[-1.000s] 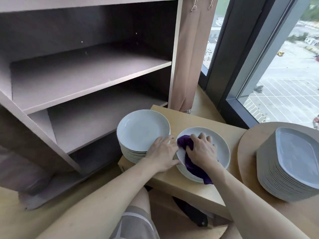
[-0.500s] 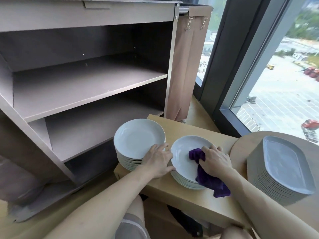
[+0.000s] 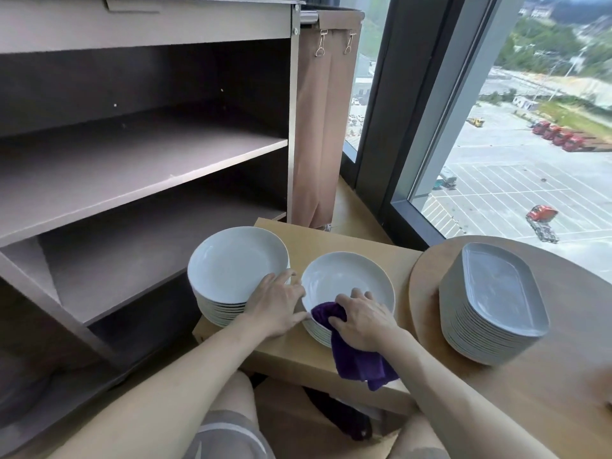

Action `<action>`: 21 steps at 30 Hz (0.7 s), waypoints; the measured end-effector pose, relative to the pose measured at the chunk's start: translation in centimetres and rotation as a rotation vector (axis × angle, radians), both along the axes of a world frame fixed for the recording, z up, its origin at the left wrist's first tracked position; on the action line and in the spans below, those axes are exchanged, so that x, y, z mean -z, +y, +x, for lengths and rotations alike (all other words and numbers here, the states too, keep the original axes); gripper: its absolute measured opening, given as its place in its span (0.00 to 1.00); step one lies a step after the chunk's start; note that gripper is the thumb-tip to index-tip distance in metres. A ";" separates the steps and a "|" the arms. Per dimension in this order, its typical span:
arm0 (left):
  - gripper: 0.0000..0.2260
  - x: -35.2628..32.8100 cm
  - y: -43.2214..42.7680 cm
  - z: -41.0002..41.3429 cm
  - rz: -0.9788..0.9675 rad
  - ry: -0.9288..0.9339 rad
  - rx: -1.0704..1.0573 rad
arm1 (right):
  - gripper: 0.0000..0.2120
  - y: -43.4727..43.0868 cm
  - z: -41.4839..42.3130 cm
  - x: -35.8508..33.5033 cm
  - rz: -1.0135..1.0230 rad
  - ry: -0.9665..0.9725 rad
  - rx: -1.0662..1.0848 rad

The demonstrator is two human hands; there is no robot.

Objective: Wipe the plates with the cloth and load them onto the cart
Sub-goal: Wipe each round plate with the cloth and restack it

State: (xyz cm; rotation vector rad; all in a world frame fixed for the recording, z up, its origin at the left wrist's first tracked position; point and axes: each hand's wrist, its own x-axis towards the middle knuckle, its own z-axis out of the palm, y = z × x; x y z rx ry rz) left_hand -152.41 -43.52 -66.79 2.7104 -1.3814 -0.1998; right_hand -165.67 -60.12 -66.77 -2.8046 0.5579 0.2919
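Observation:
Two stacks of round white plates stand on a low wooden table (image 3: pixel 357 246). My right hand (image 3: pixel 364 318) presses a purple cloth (image 3: pixel 357 356) against the near rim of the top plate (image 3: pixel 347 279) of the right stack; the cloth's tail hangs over the table's front edge. My left hand (image 3: pixel 276 304) steadies that plate's left rim, thumb at the near edge, between the two stacks. The left stack (image 3: pixel 231 263) is untouched. The grey-brown cart (image 3: pixel 139 154) stands open at left, its shelves bare.
A stack of grey oblong plates (image 3: pixel 496 299) sits on a round wooden table (image 3: pixel 563 385) at right. A brown fabric bag (image 3: pixel 326 127) hangs on the cart's side. A floor-to-ceiling window runs behind. My knees are under the low table.
My right hand slid the cloth from the plate's right side back to its near left rim. The view tilted up, showing more of the cart's top. My left hand stayed at the rim.

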 end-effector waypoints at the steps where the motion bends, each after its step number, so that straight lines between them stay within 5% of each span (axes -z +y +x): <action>1: 0.24 0.1 -0.1 0.1 -0.001 -0.001 0.000 | 0.18 0.1 0.2 0.0 0.008 0.000 0.001; 21: 0.22 0.3 -0.1 -0.2 -0.084 -0.028 0.041 | 0.14 -1.0 6.0 1.9 -0.125 -0.162 0.108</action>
